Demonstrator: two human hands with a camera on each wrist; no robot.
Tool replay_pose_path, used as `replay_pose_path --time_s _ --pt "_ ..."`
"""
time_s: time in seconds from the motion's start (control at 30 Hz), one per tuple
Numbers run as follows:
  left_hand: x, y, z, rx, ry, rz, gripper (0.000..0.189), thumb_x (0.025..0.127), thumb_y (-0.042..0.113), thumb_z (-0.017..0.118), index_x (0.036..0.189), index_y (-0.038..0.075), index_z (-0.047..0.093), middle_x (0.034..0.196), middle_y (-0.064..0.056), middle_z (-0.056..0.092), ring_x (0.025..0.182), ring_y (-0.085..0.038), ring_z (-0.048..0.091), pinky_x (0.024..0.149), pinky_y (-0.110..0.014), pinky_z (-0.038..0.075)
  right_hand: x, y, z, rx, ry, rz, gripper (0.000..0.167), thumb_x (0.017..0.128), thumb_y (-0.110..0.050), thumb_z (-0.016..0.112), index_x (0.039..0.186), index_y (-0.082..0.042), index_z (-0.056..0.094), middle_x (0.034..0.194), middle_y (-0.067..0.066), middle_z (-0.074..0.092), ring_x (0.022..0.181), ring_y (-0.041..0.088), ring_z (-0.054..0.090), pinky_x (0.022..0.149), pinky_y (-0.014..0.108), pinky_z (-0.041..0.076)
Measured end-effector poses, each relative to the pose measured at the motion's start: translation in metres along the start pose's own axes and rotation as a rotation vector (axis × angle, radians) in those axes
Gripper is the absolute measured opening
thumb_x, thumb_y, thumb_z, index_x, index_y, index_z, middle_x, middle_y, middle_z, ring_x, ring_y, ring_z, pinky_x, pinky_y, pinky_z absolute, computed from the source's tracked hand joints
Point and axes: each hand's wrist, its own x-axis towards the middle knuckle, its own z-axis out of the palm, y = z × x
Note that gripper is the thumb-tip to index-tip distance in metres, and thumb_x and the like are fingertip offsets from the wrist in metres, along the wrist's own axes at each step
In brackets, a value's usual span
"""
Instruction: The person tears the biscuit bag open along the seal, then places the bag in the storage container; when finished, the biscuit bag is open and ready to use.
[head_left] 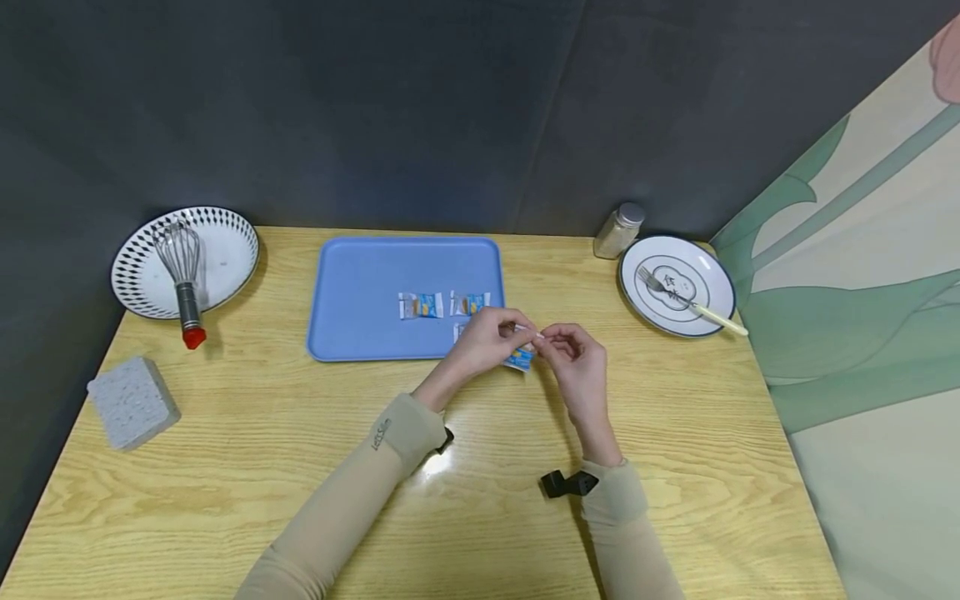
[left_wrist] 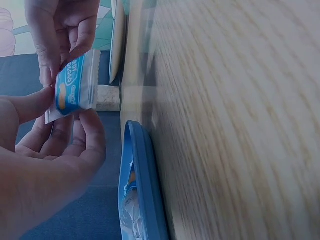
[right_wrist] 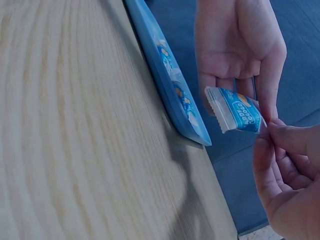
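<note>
Both hands meet over the tray's front right corner, on a small blue-and-clear snack packet [head_left: 519, 360]. My left hand [head_left: 487, 340] pinches one edge of it between thumb and finger. Close by, my right hand [head_left: 581, 367] pinches the same edge with thumb and fingertip. The packet [right_wrist: 242, 111] hangs tilted below the fingertips in the right wrist view, its crimped end free; whether it is torn I cannot tell. On the blue tray [head_left: 360, 283] lie similar packets [head_left: 421, 306], one partly hidden behind my left hand.
At the left, a whisk [head_left: 186, 283] rests on a patterned plate [head_left: 234, 237], with a grey sponge-like block [head_left: 135, 404] nearer the front. A shaker jar [head_left: 619, 230] and a white plate [head_left: 675, 252] bearing a fork [head_left: 693, 304] stand at the back right. A dark wall backs the table.
</note>
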Motion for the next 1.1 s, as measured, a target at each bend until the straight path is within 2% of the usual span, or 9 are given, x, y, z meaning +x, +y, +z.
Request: replay_pose_path --time_s 0.3,0.43,0.6,0.7,0.8,0.87,0.93,1.0,1.1 --pt "0.001 -0.001 0.002 0.021 0.020 0.012 0.016 0.109 0.012 0.066 0.110 0.004 0.079 0.106 -0.010 0.077 0.094 -0.021 0.073 0.080 -0.032 0.057 0.005 -0.002 0.001 0.054 0.017 0.094 0.006 0.094 0.014 0.074 0.099 0.015 0.070 0.086 0.012 0.073 0.074 0.009 0.073 0.073 0.029 0.063" --pt "0.001 -0.002 0.005 0.026 0.066 0.008 0.014 0.108 0.012 0.067 0.108 0.005 0.080 0.105 -0.009 0.077 0.094 -0.021 0.073 0.079 -0.032 0.056 0.007 0.000 0.005 0.044 0.023 0.058 0.003 0.095 0.016 0.071 0.095 0.014 0.069 0.084 0.014 0.071 0.071 0.011 0.070 0.069 0.027 0.061" --pt "0.001 0.003 0.014 -0.019 0.161 -0.104 0.012 0.105 0.010 0.069 0.104 0.006 0.081 0.108 -0.009 0.076 0.103 -0.026 0.072 0.089 -0.040 0.057 0.008 0.005 0.012 -0.036 0.060 -0.034 0.005 0.094 0.019 0.070 0.092 0.016 0.067 0.083 0.024 0.067 0.070 0.010 0.064 0.064 0.019 0.055" --pt "0.001 0.007 0.017 -0.075 0.201 -0.176 0.012 0.105 0.009 0.069 0.104 0.007 0.081 0.113 -0.009 0.074 0.114 -0.030 0.070 0.101 -0.046 0.055 0.007 0.007 0.018 -0.100 0.101 -0.082 0.007 0.093 0.019 0.071 0.090 0.014 0.067 0.081 0.025 0.067 0.067 0.009 0.059 0.060 0.014 0.049" --pt "0.001 0.009 0.019 -0.100 0.242 -0.214 0.012 0.105 0.009 0.069 0.102 0.007 0.081 0.114 -0.010 0.074 0.116 -0.030 0.069 0.104 -0.046 0.053 0.005 0.007 0.024 -0.143 0.133 -0.125 0.008 0.093 0.017 0.073 0.090 0.011 0.068 0.081 0.024 0.068 0.066 0.012 0.058 0.059 0.013 0.046" --pt "0.000 0.010 0.020 -0.098 0.274 -0.211 0.013 0.104 0.007 0.068 0.101 0.006 0.080 0.110 -0.010 0.075 0.108 -0.027 0.071 0.098 -0.042 0.056 0.005 0.007 0.028 -0.151 0.148 -0.154 0.008 0.094 0.016 0.072 0.091 0.010 0.068 0.083 0.022 0.069 0.069 0.015 0.059 0.062 0.014 0.046" --pt "0.001 0.010 0.021 -0.085 0.299 -0.199 0.013 0.104 0.006 0.068 0.101 0.004 0.080 0.101 -0.009 0.075 0.092 -0.022 0.069 0.084 -0.036 0.056 0.003 0.008 0.031 -0.166 0.160 -0.184 0.009 0.095 0.017 0.070 0.092 0.009 0.068 0.086 0.021 0.069 0.073 0.018 0.060 0.065 0.016 0.047" --pt "0.002 0.009 0.023 -0.062 0.325 -0.180 0.014 0.102 0.004 0.067 0.100 0.003 0.080 0.093 -0.009 0.075 0.078 -0.017 0.063 0.070 -0.030 0.050 0.002 0.009 0.033 -0.183 0.172 -0.215 0.011 0.095 0.019 0.069 0.092 0.009 0.068 0.089 0.021 0.069 0.078 0.021 0.060 0.069 0.017 0.046" --pt "0.004 0.008 0.025 -0.038 0.350 -0.174 0.014 0.101 0.003 0.066 0.100 0.002 0.080 0.088 -0.008 0.074 0.071 -0.010 0.056 0.063 -0.024 0.043 -0.001 0.010 0.036 -0.209 0.187 -0.249 0.014 0.093 0.022 0.067 0.092 0.008 0.067 0.092 0.019 0.070 0.082 0.023 0.061 0.072 0.019 0.046"
